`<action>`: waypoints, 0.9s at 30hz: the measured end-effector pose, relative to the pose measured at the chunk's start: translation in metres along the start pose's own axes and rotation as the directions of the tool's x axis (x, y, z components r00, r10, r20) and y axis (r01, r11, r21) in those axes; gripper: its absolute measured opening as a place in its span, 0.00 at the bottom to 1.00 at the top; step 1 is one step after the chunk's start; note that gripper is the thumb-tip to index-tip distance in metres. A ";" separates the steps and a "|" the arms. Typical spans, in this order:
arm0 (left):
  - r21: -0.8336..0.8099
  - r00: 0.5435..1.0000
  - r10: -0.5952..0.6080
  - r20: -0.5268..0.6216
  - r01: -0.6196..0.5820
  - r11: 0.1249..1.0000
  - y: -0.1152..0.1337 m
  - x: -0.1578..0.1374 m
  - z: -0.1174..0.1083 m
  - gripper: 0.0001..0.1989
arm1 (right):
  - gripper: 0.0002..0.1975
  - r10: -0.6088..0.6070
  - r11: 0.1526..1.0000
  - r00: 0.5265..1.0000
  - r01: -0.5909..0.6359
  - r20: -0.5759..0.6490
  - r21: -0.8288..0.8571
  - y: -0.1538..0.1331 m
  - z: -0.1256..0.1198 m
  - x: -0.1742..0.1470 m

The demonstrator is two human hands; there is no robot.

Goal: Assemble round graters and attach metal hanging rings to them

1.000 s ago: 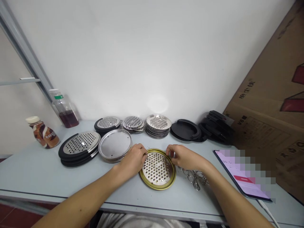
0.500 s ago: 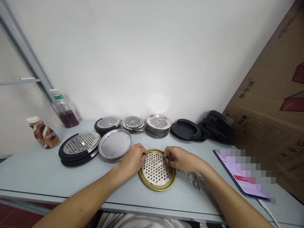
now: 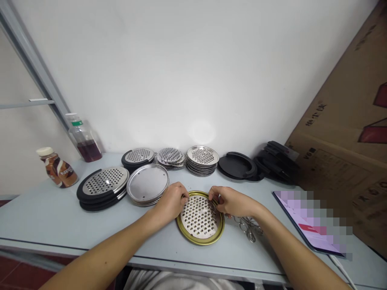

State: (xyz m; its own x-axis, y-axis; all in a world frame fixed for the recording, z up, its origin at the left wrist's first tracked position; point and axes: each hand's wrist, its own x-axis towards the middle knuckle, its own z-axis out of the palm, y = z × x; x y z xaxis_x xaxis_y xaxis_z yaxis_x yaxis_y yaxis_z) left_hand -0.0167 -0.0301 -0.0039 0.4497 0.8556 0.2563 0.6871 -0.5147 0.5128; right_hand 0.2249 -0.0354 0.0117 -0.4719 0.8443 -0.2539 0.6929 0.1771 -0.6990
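Observation:
A round grater plate (image 3: 199,217) with rows of raised holes lies inside a gold-coloured ring (image 3: 202,241) on the table in front of me. My left hand (image 3: 175,199) is closed, thumb and fingers pinching the upper left edge of the plate and ring. At the upper right edge, my right hand (image 3: 231,201) is closed in a similar pinch, its fingertips partly hidden. Whether the fingers grip the plate, the ring or both is hard to see. Metal pieces with loop handles (image 3: 248,230) lie beside my right wrist, partly covered by it.
Left of my hands are stacked plain metal discs (image 3: 148,183) and graters in black holders (image 3: 104,185). Behind stand loose grater plates (image 3: 171,156), a grater stack (image 3: 202,157) and black holders (image 3: 237,165). A phone (image 3: 308,225), a cardboard box (image 3: 338,141) and two bottles (image 3: 60,171) flank these.
Both hands stay at the plate's upper edge, nearly unmoved. The view has shifted very slightly; nothing is visibly taken up or let go.

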 end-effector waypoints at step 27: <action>-0.078 0.999 -0.013 -0.037 0.010 0.997 0.000 0.000 -0.003 0.14 | 0.11 -0.131 0.977 0.985 0.109 -0.113 -0.181 -0.005 0.003 -0.001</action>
State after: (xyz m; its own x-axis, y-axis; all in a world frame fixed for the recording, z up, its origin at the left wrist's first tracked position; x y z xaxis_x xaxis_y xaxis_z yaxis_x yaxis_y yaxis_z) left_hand -0.0187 -0.0301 -0.0021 0.4197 0.8634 0.2799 0.6451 -0.5007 0.5773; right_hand 0.2201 -0.0385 0.0136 -0.4939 0.8656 -0.0827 0.7244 0.3571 -0.5897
